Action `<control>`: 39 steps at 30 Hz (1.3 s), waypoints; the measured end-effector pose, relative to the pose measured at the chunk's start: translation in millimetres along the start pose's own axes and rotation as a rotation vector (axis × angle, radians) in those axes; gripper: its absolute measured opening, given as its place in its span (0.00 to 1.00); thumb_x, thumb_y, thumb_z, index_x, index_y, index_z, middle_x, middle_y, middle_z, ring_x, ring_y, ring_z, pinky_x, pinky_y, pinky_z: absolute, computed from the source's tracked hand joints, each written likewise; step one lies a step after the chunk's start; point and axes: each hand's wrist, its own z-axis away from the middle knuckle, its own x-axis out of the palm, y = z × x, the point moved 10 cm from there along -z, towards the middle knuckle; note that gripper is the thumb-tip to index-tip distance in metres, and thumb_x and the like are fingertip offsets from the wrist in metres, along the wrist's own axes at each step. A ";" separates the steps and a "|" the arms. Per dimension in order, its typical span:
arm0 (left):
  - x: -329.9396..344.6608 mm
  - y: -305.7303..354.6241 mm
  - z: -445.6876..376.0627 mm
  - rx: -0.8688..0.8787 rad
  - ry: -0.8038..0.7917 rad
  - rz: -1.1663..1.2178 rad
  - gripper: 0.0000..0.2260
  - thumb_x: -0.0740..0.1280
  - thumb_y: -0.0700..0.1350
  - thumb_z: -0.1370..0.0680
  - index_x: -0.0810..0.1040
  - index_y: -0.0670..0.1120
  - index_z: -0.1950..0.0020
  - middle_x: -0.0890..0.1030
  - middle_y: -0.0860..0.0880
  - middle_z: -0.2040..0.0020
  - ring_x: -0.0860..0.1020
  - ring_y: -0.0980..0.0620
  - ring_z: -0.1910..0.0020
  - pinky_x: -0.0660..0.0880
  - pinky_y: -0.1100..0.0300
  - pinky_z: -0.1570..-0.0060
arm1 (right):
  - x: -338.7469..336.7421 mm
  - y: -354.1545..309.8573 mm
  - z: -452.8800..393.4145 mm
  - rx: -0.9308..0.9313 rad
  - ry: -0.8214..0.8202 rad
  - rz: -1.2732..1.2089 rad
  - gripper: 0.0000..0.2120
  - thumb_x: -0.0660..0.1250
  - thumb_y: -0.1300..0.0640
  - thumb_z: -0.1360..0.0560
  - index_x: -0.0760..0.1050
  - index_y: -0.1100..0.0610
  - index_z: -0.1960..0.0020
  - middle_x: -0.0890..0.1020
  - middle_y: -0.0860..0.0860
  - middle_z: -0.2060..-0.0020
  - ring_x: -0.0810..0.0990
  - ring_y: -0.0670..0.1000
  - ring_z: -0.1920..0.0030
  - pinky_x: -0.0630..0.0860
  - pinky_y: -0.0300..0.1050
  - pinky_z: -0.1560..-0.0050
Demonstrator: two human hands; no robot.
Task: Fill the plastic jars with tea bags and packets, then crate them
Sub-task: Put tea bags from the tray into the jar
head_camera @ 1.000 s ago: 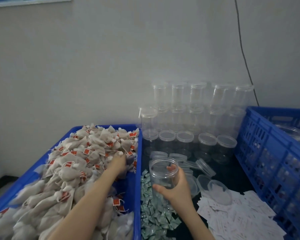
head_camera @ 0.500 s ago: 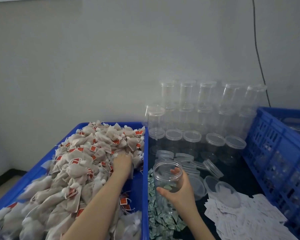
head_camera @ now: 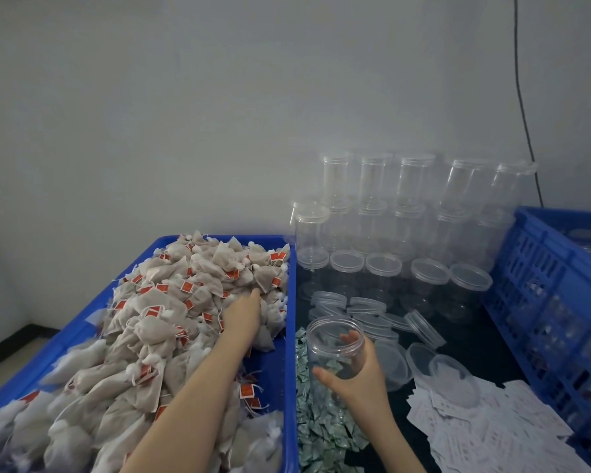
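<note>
The open clear plastic jar point(head_camera: 335, 356) stands upright, lidless, over the strip of small green packets point(head_camera: 321, 435) on the dark bench point(head_camera: 464, 353), just right of the blue tray's wall, and a few green packets show through its lower part. The right hand point(head_camera: 355, 377) has its grip wrapped round the jar, thumb on the near side and fingers curled behind, seen through the plastic. The left hand point(head_camera: 244, 314) reaches into the blue tray point(head_camera: 289, 336) and lies on the heap of tea bags point(head_camera: 171, 302), pale mesh pouches with red tags; its fingertips are buried among the bags, so I cannot tell whether its grip is clenched on any or released. The tea bags fill the tray from the far rim down to the near edge. Just behind the held jar lie loose clear lids point(head_camera: 365, 307), some flat and some tipped on edge, and to its right 3 shallow clear lids rest near a spread of white paper slips point(head_camera: 485, 428). Farther back, rows of lidded empty jars point(head_camera: 413, 206) are stacked against the grey wall point(head_camera: 185, 114). A blue slatted crate point(head_camera: 553, 295) stands at the right edge of the bench, and a thin black cable point(head_camera: 522, 107) hangs down the wall above it.
</note>
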 end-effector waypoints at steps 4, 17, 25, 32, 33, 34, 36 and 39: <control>-27.5 -2.4 -1.4 -0.039 0.098 0.154 0.15 0.63 0.50 0.20 0.70 0.44 0.38 0.80 0.45 0.49 0.79 0.46 0.52 0.75 0.55 0.58 | 3.4 2.3 -4.2 0.006 0.001 0.004 0.39 0.84 0.56 0.40 0.68 0.47 0.35 0.78 0.42 0.42 0.78 0.37 0.44 0.75 0.33 0.47; -105.2 79.7 41.2 0.439 -0.022 1.193 0.08 0.68 0.44 0.23 0.76 0.52 0.45 0.82 0.50 0.53 0.82 0.58 0.56 0.78 0.66 0.58 | 16.8 -7.1 -19.9 0.046 -0.023 -0.025 0.42 0.79 0.38 0.49 0.68 0.41 0.38 0.76 0.38 0.41 0.73 0.36 0.39 0.71 0.30 0.50; -88.6 103.8 52.5 0.563 -0.212 1.078 0.09 0.68 0.43 0.23 0.77 0.56 0.46 0.83 0.54 0.55 0.81 0.60 0.54 0.77 0.67 0.52 | 14.9 -10.2 -27.1 0.045 -0.018 -0.042 0.49 0.80 0.38 0.49 0.66 0.46 0.31 0.76 0.44 0.36 0.75 0.45 0.36 0.74 0.47 0.36; -89.4 79.3 35.0 0.433 -0.099 1.083 0.08 0.65 0.42 0.21 0.77 0.56 0.49 0.83 0.56 0.58 0.81 0.63 0.57 0.76 0.70 0.55 | 10.7 -10.5 -27.5 0.043 0.006 -0.017 0.46 0.82 0.42 0.47 0.68 0.47 0.33 0.75 0.42 0.38 0.74 0.44 0.36 0.75 0.46 0.39; -87.0 71.2 30.2 0.385 -0.065 1.065 0.07 0.65 0.42 0.21 0.77 0.54 0.49 0.83 0.56 0.58 0.81 0.63 0.57 0.75 0.71 0.57 | 9.6 -9.8 -27.7 0.042 0.010 -0.012 0.45 0.83 0.44 0.45 0.67 0.48 0.32 0.75 0.42 0.37 0.73 0.45 0.36 0.74 0.44 0.40; -82.4 62.6 25.2 0.333 -0.039 1.029 0.06 0.64 0.42 0.21 0.77 0.53 0.48 0.83 0.56 0.57 0.81 0.61 0.56 0.75 0.70 0.58 | 8.7 -9.6 -28.1 0.038 0.013 -0.005 0.44 0.83 0.47 0.42 0.67 0.48 0.32 0.75 0.42 0.37 0.73 0.44 0.36 0.72 0.40 0.42; -67.4 46.8 15.4 0.235 -0.019 0.899 0.06 0.64 0.43 0.21 0.78 0.50 0.46 0.83 0.53 0.54 0.81 0.56 0.54 0.76 0.67 0.56 | 6.3 -10.0 -28.4 0.029 0.022 0.004 0.41 0.83 0.51 0.40 0.67 0.47 0.33 0.75 0.40 0.39 0.73 0.44 0.37 0.68 0.33 0.47; -34.9 29.0 6.4 0.145 -0.092 0.509 0.10 0.63 0.46 0.20 0.77 0.47 0.41 0.81 0.49 0.46 0.79 0.53 0.52 0.77 0.59 0.52 | 4.5 -12.0 -27.4 0.018 0.025 0.018 0.39 0.83 0.52 0.39 0.67 0.47 0.34 0.75 0.39 0.40 0.73 0.44 0.38 0.69 0.34 0.46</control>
